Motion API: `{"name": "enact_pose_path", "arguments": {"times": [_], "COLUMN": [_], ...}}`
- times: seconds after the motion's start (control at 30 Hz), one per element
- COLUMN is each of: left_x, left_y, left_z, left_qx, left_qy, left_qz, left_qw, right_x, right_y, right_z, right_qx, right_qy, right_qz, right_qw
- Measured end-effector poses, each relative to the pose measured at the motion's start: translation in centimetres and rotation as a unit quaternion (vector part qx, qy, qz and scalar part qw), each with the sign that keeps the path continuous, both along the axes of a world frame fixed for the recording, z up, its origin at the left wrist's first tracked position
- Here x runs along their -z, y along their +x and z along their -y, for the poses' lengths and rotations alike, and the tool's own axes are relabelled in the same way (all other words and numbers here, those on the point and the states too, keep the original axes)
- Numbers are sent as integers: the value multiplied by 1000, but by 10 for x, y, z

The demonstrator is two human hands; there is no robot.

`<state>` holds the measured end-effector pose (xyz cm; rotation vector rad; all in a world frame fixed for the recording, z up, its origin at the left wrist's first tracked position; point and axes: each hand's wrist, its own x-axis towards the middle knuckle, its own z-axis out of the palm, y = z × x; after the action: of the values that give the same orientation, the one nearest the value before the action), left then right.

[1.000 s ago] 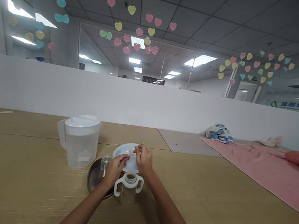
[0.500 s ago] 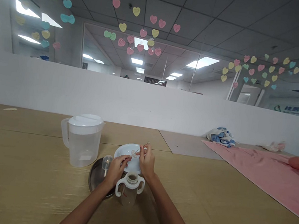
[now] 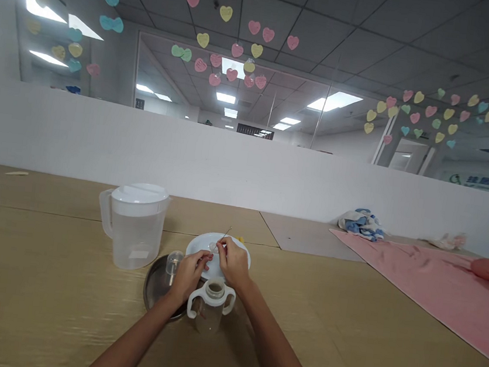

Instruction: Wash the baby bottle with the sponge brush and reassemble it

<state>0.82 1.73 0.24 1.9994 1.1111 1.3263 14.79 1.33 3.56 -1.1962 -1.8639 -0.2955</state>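
My right hand [image 3: 234, 261] pinches a thin wire-like stick [image 3: 227, 232] above a white plate [image 3: 243, 254]. Its lower end meets a small clear piece [image 3: 213, 247], which looks like a bottle nipple. Close beside it, the fingers of my left hand [image 3: 190, 273] are closed at the near edge of that clear piece; the exact grip is too small to make out. Nearer me stands a clear baby bottle [image 3: 210, 315] with two white handles, upright and without a lid. A clear cap [image 3: 173, 262] sits on a dark round metal tray [image 3: 153, 288], partly behind my left hand.
A lidded plastic pitcher [image 3: 136, 236] stands on the left. Something small and yellow [image 3: 240, 239] shows at the plate's far rim. To the right lie a pink cloth [image 3: 418, 286] and a crumpled blue-and-white cloth [image 3: 361, 223]. A white wall [image 3: 228, 167] bounds the table behind.
My right hand has moved left and slightly down, and the stick now points more steeply upward. The yellow thing at the plate's rim has come into sight. My left hand has barely moved.
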Motion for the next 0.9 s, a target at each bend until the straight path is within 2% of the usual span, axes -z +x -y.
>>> {"name": "enact_pose_path", "arguments": {"times": [0.4,0.63,0.8,0.9], "left_x": [1,2,4,4], "left_y": [-1,-1,-1,-1], "left_z": [-1,-3,-3,-4], "left_qx": [-5,1,-3,0], "left_qy": [-6,0,-7,-4], "left_qz": [-10,-10,-10,-8], "left_qw": [1000,1000,1000,1000], "right_x": [7,0,-5,-4], "right_y": [2,0,-2,-2], "right_z": [-5,1,4,3], "right_qx": [27,-6,-43,-33], "right_qy": [4,-6,-11,-18], "right_qz": [-34,-80,-67,-53], "right_qw": [999,997,997,998]}}
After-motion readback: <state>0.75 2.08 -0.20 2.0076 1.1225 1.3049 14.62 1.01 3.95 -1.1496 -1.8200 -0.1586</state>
